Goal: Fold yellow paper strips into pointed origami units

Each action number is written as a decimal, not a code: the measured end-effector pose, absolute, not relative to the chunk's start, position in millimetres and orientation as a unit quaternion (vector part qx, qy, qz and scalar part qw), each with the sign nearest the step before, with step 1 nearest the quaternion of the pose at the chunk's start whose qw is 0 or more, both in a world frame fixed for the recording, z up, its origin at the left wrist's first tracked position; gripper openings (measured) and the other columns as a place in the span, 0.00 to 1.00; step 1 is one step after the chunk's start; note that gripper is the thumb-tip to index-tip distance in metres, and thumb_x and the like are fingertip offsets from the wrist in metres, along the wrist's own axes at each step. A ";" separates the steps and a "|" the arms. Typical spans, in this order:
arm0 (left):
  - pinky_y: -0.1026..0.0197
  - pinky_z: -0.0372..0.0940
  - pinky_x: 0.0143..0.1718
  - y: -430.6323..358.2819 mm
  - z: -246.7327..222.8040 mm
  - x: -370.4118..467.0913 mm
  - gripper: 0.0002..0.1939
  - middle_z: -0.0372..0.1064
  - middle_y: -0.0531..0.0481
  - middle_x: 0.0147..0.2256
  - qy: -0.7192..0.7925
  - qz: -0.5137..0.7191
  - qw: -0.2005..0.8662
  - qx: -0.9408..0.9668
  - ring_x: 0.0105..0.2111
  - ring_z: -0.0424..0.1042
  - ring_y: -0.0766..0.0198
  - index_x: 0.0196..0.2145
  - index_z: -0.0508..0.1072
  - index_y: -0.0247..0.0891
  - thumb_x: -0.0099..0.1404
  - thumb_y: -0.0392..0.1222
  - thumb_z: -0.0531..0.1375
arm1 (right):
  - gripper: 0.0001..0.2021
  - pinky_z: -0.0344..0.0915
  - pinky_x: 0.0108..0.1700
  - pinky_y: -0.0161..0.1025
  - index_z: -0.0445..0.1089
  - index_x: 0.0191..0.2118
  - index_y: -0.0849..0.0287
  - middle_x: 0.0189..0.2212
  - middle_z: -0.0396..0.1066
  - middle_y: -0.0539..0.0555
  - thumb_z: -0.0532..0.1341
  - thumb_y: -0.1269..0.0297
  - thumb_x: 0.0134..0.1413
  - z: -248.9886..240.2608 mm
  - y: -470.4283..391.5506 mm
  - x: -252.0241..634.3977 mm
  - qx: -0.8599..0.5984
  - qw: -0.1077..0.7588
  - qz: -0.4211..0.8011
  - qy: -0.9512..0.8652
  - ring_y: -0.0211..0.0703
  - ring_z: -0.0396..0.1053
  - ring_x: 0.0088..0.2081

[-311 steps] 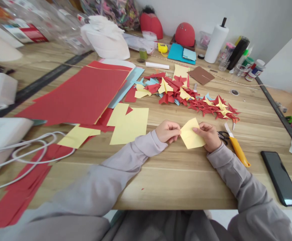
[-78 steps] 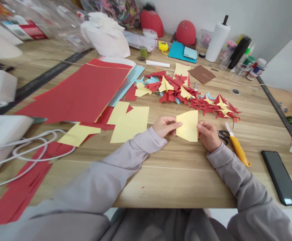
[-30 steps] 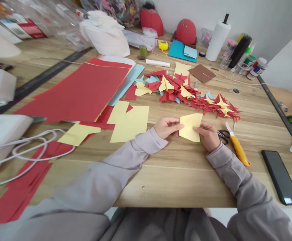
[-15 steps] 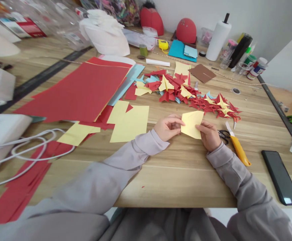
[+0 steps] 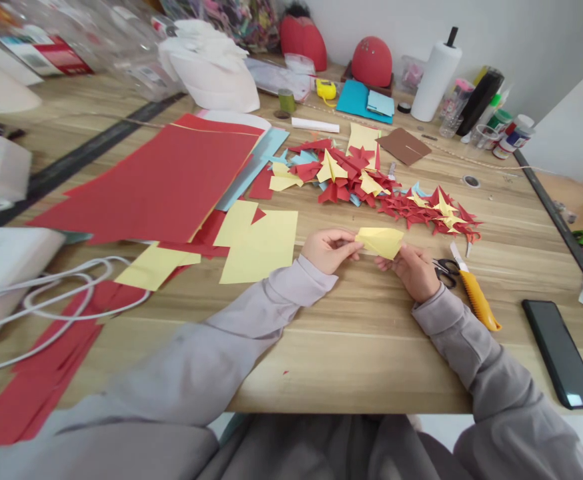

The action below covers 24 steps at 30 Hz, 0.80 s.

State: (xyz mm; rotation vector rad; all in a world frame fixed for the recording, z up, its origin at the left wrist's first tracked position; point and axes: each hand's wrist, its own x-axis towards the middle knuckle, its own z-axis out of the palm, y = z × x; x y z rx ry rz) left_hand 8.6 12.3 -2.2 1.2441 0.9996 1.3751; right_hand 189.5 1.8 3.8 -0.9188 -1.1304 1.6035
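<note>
A small yellow paper [image 5: 380, 241], creased and tilted, is held just above the table between my two hands. My left hand [image 5: 330, 251] pinches its left end between thumb and fingers. At the right end my right hand [image 5: 414, 268] grips it, with some fingers reaching under its lower edge. Behind the hands lies a long heap of folded red, yellow and blue paper pieces [image 5: 351, 175]. Black scissors [image 5: 446, 270] and a yellow-handled cutter [image 5: 479, 300] lie right beside my right hand.
Yellow sheets [image 5: 266, 247] lie left of my hands, near a large stack of red sheets [image 5: 171, 180]. White cables [image 5: 86, 287] coil at the left. A black phone [image 5: 561, 353] lies at the right. Bottles [image 5: 514, 137] and a white roll [image 5: 436, 80] stand at the back.
The yellow paper has tipped from a broad face to a narrower, flatter shape. My left hand has shifted slightly left, and fingers of my right hand now show beneath the paper.
</note>
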 end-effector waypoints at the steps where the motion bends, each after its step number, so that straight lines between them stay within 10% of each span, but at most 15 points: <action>1: 0.67 0.65 0.19 12.5 -2.4 8.5 0.12 0.72 0.47 0.27 0.421 0.563 0.492 0.513 0.17 0.67 0.72 0.22 0.73 0.31 0.45 0.43 0.67 | 0.18 0.66 0.31 0.40 0.75 0.28 0.59 0.23 0.74 0.53 0.62 0.47 0.44 3.1 1.6 190.2 -0.369 0.467 0.650 -0.473 0.40 0.69 0.25; 24: 0.68 0.56 0.13 12.7 9.2 5.2 0.16 0.65 0.53 0.13 0.406 0.524 0.578 0.476 0.12 0.61 0.72 0.20 0.74 0.31 0.37 0.45 0.71 | 0.09 0.68 0.29 0.37 0.74 0.26 0.59 0.20 0.74 0.50 0.68 0.59 0.38 2.5 0.5 185.1 -0.432 0.438 0.545 -0.569 0.37 0.68 0.23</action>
